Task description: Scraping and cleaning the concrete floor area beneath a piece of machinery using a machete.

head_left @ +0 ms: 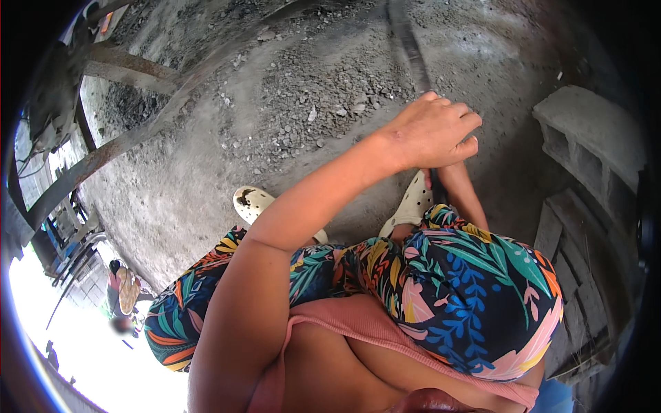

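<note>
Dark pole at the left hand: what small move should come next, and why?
Probably ease the dark pole slightly left, toward the loose gravel: the left hand appears closed around it, and the gravel lies just left of it. Its far end can't be made out, so go gently.

Rough bldg yd, apparently: loose gravel, conc. block, old boards.

Left arm stretches across the body, left hand curled; right forearm angles up beneath it.
</note>
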The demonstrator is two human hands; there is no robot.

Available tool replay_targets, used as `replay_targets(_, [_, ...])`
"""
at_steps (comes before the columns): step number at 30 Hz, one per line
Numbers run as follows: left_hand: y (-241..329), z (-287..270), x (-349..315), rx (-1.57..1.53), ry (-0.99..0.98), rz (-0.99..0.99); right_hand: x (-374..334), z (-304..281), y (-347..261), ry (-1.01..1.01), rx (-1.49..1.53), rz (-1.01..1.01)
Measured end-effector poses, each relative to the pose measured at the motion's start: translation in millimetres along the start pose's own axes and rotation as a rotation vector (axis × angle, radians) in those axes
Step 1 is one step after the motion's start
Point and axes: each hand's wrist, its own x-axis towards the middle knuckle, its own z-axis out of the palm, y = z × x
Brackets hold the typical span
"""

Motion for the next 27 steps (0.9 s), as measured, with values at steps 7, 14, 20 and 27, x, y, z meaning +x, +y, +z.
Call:
replay_targets(7, [11, 3, 14, 0.067, -0.076, 0.076, -17, 10, 17, -0.303, -0.2, 0.132])
replay_targets(14, [-10, -36, 3, 0.316, -0.298, 0.194, -46, -13, 12, -0.16, -0.167, 0.252])
replay_targets(20, [-81, -148, -93, 0.758, -0.608, -0.093, -56, -61, 20, 0.078, -0.207, 0.074])
replay_targets(27, [-129, -210, -182, 0.634, -0.695, -0.559, -61, -60, 67, -0.215, -0.39, 0.053])
